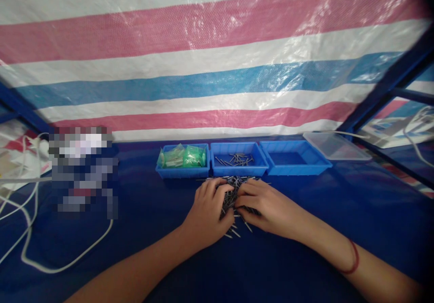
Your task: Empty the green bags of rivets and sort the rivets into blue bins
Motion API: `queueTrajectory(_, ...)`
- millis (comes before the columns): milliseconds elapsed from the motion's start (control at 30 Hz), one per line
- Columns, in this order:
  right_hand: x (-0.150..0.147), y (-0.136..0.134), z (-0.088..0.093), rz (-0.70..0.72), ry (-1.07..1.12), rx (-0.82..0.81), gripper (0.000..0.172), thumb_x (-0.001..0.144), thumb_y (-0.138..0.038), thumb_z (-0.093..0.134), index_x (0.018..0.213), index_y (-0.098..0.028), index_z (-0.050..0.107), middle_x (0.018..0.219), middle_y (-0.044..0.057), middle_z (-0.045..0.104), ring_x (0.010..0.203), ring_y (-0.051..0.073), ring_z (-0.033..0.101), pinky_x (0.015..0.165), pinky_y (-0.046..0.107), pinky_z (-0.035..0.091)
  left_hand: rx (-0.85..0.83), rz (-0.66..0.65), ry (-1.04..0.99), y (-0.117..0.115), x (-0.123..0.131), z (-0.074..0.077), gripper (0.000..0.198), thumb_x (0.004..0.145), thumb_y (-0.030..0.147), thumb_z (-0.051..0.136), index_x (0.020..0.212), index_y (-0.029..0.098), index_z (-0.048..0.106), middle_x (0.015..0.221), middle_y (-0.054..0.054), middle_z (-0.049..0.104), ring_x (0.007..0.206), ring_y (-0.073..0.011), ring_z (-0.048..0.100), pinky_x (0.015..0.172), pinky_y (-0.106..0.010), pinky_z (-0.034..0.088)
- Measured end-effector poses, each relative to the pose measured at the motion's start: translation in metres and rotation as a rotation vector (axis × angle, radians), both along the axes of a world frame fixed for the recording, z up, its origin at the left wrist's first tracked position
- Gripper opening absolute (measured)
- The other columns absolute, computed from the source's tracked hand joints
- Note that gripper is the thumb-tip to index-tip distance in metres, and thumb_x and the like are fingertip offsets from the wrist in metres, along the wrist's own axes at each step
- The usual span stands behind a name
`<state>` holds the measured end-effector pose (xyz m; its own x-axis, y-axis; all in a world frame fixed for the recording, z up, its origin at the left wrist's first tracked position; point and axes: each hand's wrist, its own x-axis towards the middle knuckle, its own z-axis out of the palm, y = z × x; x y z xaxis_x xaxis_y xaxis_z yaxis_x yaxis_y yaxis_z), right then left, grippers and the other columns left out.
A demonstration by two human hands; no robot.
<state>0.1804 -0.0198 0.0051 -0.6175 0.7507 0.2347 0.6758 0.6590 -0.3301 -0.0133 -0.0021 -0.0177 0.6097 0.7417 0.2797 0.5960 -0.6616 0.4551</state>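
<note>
Cupping one pile of nails (pixel 230 198) with left hand (pixel 210 209) and right hand (pixel 267 205); cannot tell whether gripping any. Note three blue bins (pixel 240 172) behind, one translucent panel (pixel 339 148).

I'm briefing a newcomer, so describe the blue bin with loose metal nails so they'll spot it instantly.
Face the pink, white and blue striped plastic sheet. In front of it, on the dark blue tabletop, find three rectangular blue plastic bins in a row. Choose the middle bin: of the three, only it holds loose, slim metal nails.
</note>
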Motion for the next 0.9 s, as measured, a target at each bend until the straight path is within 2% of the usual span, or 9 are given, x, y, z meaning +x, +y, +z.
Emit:
queueTrajectory(200,0.003,0.001,0.001,-0.045,0.015,0.052,0.011,0.088,-0.013,0.051,0.083,-0.018,0.060,0.083,0.005,0.060,0.081,0.019,0.053,0.074,0.034,0.041,0.045,0.037,-0.052,-0.002,0.001,0.002,0.041,0.076,0.025,0.061,0.116,0.022,0.052,0.128,-0.010,0.048,0.125,-0.0291,0.038,0.104,-0.048,0.032)
queueTrajectory(333,0.003,0.001,0.000,-0.147,0.256,-0.017,0.012,0.090,-0.014,0.047,0.089,-0.020,0.057,0.083,0.003,0.063,0.080,0.017,0.057,0.073,0.030,0.045,0.062,0.023,-0.184,-0.002,0.000,0.006,0.037,0.079,0.027,0.063,0.114,0.020,0.055,0.125,-0.011,0.050,0.122,-0.0268,0.042,0.104,-0.044,0.034)
queueTrajectory(400,0.000,-0.001,-0.001,-0.171,0.382,-0.088,0.011,0.091,-0.017,0.047,0.088,-0.021,0.058,0.083,0.002,0.064,0.078,0.015,0.058,0.071,0.028,0.046,0.027,0.017,-0.259,-0.001,-0.001,0.007,0.028,0.084,0.028,0.060,0.110,0.020,0.057,0.116,-0.009,0.056,0.113,-0.0232,0.050,0.099,-0.039,0.039)
queueTrajectory(500,-0.006,-0.005,-0.002,-0.186,0.469,-0.158,0.013,0.092,-0.021,0.048,0.086,-0.021,0.059,0.079,0.001,0.064,0.073,0.014,0.060,0.066,0.025,0.046,-0.079,0.042,-0.322,0.000,-0.001,0.007,0.012,0.089,0.028,0.056,0.096,0.020,0.060,0.093,-0.004,0.064,0.090,-0.0176,0.059,0.082,-0.031,0.047)
queueTrajectory(600,-0.009,-0.007,-0.004,-0.195,0.490,-0.163,0.012,0.091,-0.022,0.049,0.089,-0.021,0.061,0.081,0.002,0.065,0.074,0.015,0.061,0.068,0.026,0.048,-0.141,0.072,-0.356,-0.001,-0.001,0.007,0.011,0.089,0.027,0.055,0.087,0.019,0.062,0.081,-0.001,0.066,0.077,-0.0151,0.061,0.072,-0.027,0.047)
queueTrajectory(733,-0.008,-0.007,-0.007,-0.214,0.494,-0.098,0.011,0.089,-0.022,0.053,0.096,-0.021,0.062,0.088,0.004,0.067,0.080,0.017,0.062,0.072,0.029,0.049,-0.112,0.070,-0.400,-0.002,0.000,0.009,0.009,0.088,0.025,0.057,0.088,0.019,0.063,0.084,-0.002,0.067,0.080,-0.0156,0.063,0.073,-0.027,0.048)
queueTrajectory(900,-0.007,-0.006,-0.008,-0.214,0.494,-0.050,0.010,0.089,-0.021,0.053,0.092,-0.022,0.062,0.085,0.003,0.068,0.081,0.017,0.062,0.073,0.030,0.049,-0.053,0.030,-0.414,-0.002,0.001,0.011,0.007,0.087,0.022,0.059,0.091,0.019,0.064,0.087,-0.003,0.068,0.083,-0.0160,0.063,0.078,-0.028,0.049)
